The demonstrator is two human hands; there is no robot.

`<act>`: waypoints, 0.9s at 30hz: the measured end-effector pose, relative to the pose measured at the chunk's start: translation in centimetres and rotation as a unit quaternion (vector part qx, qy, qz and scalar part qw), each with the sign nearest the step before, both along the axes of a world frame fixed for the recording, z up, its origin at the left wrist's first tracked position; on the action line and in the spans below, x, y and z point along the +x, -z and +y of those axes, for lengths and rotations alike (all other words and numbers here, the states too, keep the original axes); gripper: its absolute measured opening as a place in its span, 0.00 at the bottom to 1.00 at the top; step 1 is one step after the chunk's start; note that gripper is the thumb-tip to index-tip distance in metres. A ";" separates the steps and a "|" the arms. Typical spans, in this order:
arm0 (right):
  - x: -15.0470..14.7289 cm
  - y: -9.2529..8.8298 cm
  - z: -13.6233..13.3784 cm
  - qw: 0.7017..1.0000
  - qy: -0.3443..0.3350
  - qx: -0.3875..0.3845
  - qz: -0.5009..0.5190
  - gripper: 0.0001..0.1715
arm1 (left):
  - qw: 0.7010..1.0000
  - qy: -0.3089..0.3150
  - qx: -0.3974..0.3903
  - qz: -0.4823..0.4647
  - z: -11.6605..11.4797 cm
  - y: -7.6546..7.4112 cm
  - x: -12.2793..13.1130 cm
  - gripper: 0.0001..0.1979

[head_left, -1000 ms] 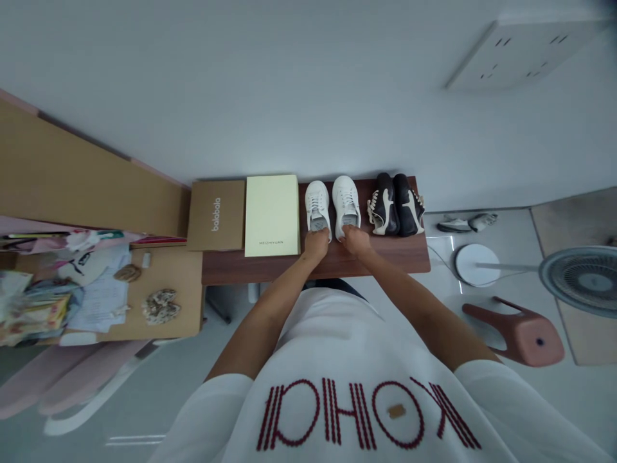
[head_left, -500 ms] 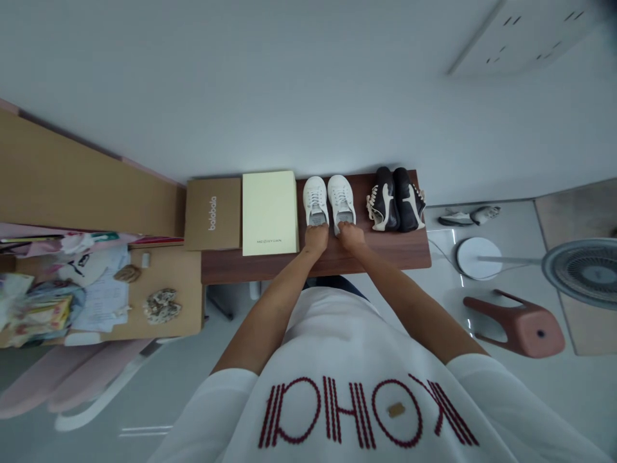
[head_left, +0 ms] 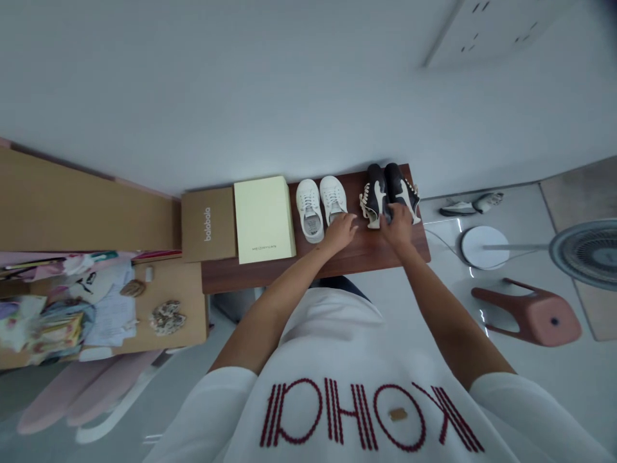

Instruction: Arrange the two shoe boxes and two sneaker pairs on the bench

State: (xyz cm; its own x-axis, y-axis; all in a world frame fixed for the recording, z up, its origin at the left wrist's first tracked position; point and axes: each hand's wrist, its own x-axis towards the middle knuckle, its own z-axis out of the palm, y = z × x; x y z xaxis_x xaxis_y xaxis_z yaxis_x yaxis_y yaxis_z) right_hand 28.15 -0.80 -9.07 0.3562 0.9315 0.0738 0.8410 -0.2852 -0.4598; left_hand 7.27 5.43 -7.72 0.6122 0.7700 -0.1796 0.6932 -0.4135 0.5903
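A pair of white sneakers (head_left: 308, 200) stands side by side on the dark wooden bench (head_left: 354, 258), toes toward the wall. My left hand (head_left: 340, 233) is over the heel of the right-hand white shoe, fingers apart and pointing right, gripping nothing. To the right is a pair of black sneakers (head_left: 375, 186) with cream trim and cream laces. My right hand (head_left: 399, 225) reaches over the heels of this pair, thumb and fingers apart. It hides part of the heels, and whether it touches them I cannot tell.
Left of the white shoes lie a pale yellow box (head_left: 264, 215) and a brown box (head_left: 209, 225). A cluttered table (head_left: 187, 305) adjoins at left. On the floor at right are a fan (head_left: 590, 254), a pink stool (head_left: 552, 316) and another pair of shoes (head_left: 472, 204).
Both hands have let go of the white sneakers and moved right, the right hand as far as the black pair. My fingers have spread. The view has shifted slightly.
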 end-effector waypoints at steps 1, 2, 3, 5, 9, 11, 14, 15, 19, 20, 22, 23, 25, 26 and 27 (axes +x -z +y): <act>2.3 0.3 -0.3 0.999 0.044 -0.014 -0.010 0.27 | 0.999 0.004 -0.030 -0.020 -0.2 0.3 1.5 0.17; 4.4 0.7 -0.5 0.995 0.092 -0.040 -0.020 0.30 | 0.998 0.001 -0.063 -0.031 -0.3 0.7 3.0 0.18; 6.3 1.1 -0.6 0.989 0.122 -0.084 -0.018 0.34 | 0.995 -0.007 -0.096 -0.032 -0.5 1.1 4.6 0.19; 9.0 2.0 -0.9 0.975 0.125 -0.180 0.038 0.41 | 0.987 -0.034 -0.157 -0.012 -0.9 1.8 7.3 0.20; 10.1 3.1 -1.5 0.966 0.064 -0.226 0.108 0.44 | 0.975 -0.089 -0.199 0.051 -1.4 2.7 10.5 0.24; 9.5 3.2 -1.8 0.971 0.053 -0.226 0.062 0.35 | 0.975 -0.109 -0.176 0.082 -1.4 2.6 10.8 0.23; 8.6 2.4 -2.1 0.973 -0.005 -0.232 -0.005 0.28 | 0.984 -0.067 -0.126 0.103 -0.8 2.1 10.3 0.19; 8.4 2.1 -2.1 0.972 -0.029 -0.231 -0.029 0.27 | 0.988 -0.038 -0.106 0.104 -0.5 1.7 10.0 0.18; 7.9 0.7 -2.0 0.955 -0.095 -0.246 -0.133 0.23 | 0.991 0.056 -0.040 0.114 0.3 0.1 9.6 0.16; 7.9 0.4 -1.9 0.951 -0.105 -0.248 -0.153 0.20 | 0.990 0.069 -0.029 0.116 0.2 -0.3 9.8 0.16; 7.9 0.0 -1.6 0.944 -0.125 -0.248 -0.180 0.16 | 0.990 0.082 -0.010 0.118 0.0 -0.9 10.3 0.16; 7.9 -0.1 -1.4 0.941 -0.134 -0.248 -0.190 0.14 | 0.989 0.082 -0.002 0.120 -0.1 -1.0 10.6 0.16; 8.1 -0.2 -1.0 0.935 -0.147 -0.249 -0.205 0.13 | 0.990 0.072 0.008 0.124 -0.4 -1.2 11.3 0.16; 8.2 -0.3 -0.7 0.933 -0.151 -0.251 -0.210 0.13 | 0.990 0.065 0.010 0.124 -0.4 -1.1 11.7 0.16; 8.3 -0.2 -0.5 0.931 -0.152 -0.252 -0.214 0.13 | 0.991 0.058 0.010 0.124 -0.4 -1.0 12.0 0.17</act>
State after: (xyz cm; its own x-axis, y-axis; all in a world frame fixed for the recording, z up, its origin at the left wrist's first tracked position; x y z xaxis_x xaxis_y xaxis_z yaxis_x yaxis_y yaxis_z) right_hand 36.41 -1.27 -8.82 0.1086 0.9391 -0.3259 0.9936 -0.0926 0.0643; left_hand 19.32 5.02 -6.68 0.6363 0.7017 -0.3205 0.7625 -0.5090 0.3994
